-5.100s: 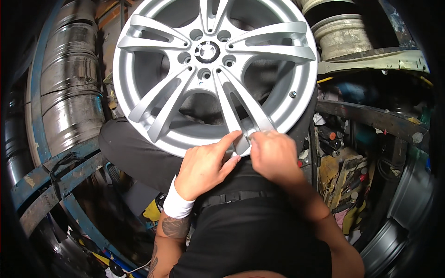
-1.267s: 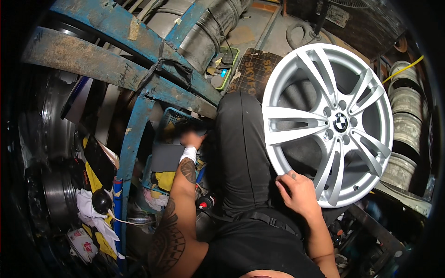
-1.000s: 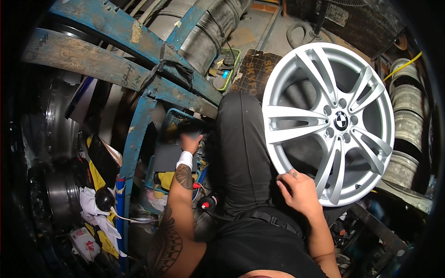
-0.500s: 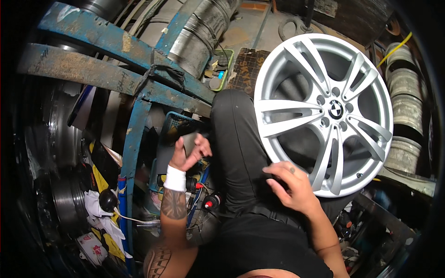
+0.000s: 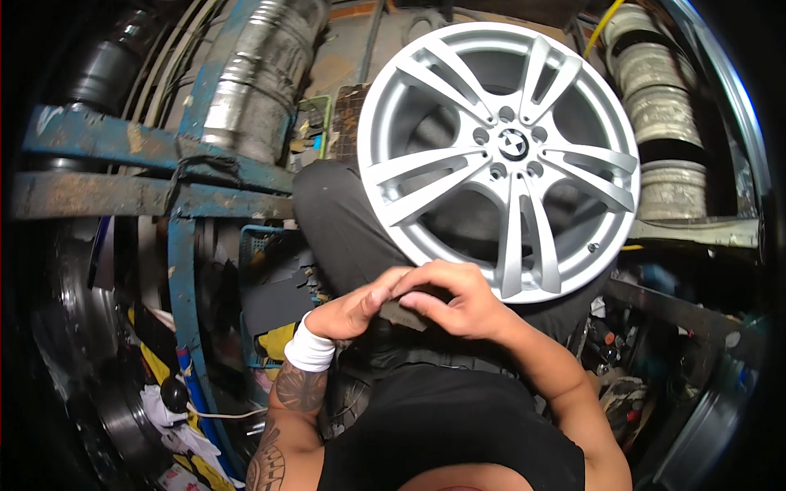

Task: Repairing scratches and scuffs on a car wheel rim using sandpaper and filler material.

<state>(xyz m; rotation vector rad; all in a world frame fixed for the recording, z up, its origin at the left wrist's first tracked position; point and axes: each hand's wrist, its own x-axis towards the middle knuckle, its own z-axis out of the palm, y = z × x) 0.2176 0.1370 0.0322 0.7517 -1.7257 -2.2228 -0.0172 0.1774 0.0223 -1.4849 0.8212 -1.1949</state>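
Note:
My hands meet over my lap, just in front of the near left rim of a silver alloy wheel (image 5: 524, 233). Between them is a small, flat grey-brown piece (image 5: 404, 316) that looks like folded sandpaper. My right hand (image 5: 463, 299) pinches it between thumb and curled fingers. My left hand (image 5: 352, 315), with a white band at the wrist, closes on its other side; some of its fingers are hidden behind the right hand. The wheel rests face up on my legs, with paired spokes and a round centre cap.
A blue metal frame (image 5: 90, 139) stands at the left, with a blue basket (image 5: 250, 245) beside my leg. In it lies a dark grey sheet (image 5: 278, 303). Bare wheel barrels (image 5: 262, 82) stand at the far left, and more rims (image 5: 667, 110) are stacked at the right.
Both hands were apart, the left over the basket; now they have come together on the grey-brown piece. The view has shifted, so the wheel appears further left and higher.

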